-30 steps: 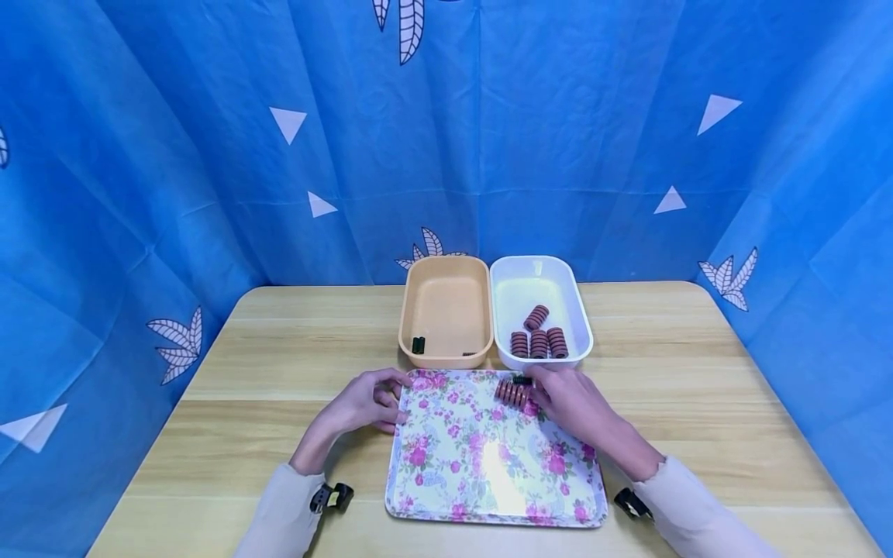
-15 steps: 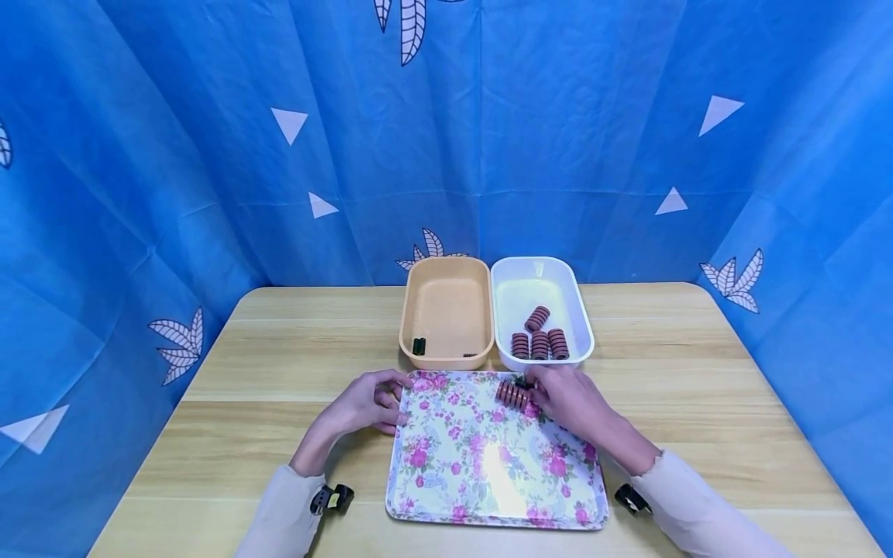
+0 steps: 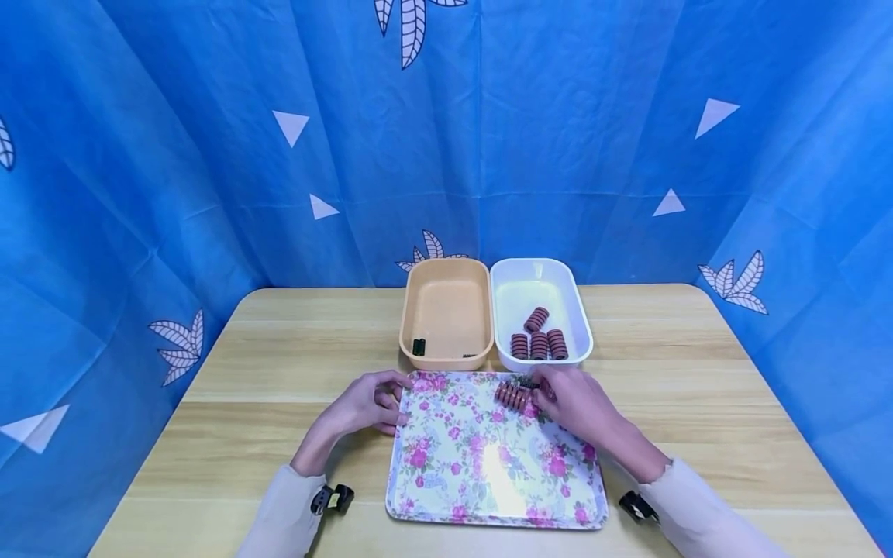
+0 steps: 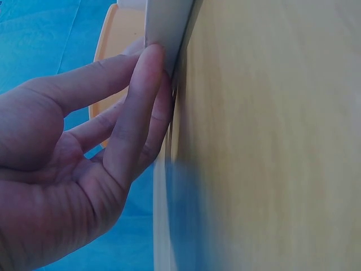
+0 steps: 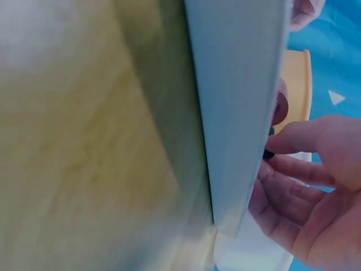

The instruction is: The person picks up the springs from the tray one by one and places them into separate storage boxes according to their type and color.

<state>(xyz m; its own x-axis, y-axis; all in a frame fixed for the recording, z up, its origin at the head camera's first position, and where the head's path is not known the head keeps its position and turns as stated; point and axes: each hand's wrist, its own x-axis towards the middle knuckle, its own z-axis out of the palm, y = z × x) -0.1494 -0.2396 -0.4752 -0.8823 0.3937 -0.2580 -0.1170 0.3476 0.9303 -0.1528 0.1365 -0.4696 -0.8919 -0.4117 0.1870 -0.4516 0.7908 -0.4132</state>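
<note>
A flowered tray [image 3: 453,465] lies on the table in the head view. My left hand [image 3: 371,401] holds its far left corner; the left wrist view shows the fingertips [image 4: 148,62] against the tray's side wall. Near the tray's far right part, my right hand [image 3: 572,399] pinches a small dark coil spring [image 3: 526,382] between thumb and finger. In the right wrist view only a dark end of that spring [image 5: 269,153] shows. A thicker reddish-brown coil spring [image 3: 512,396] lies on the tray right beside those fingers.
Behind the tray stand an orange bin [image 3: 446,310] and a white bin [image 3: 519,287], side by side. Small dark springs [image 3: 418,346] lie in the orange one, several reddish-brown springs [image 3: 539,346] in the white one. A blue curtain [image 3: 481,155] hangs behind the wooden table [image 3: 279,349].
The dark spring has turned slightly and shifted a little to the right in my right hand's fingers. My left hand has stayed at the tray corner.
</note>
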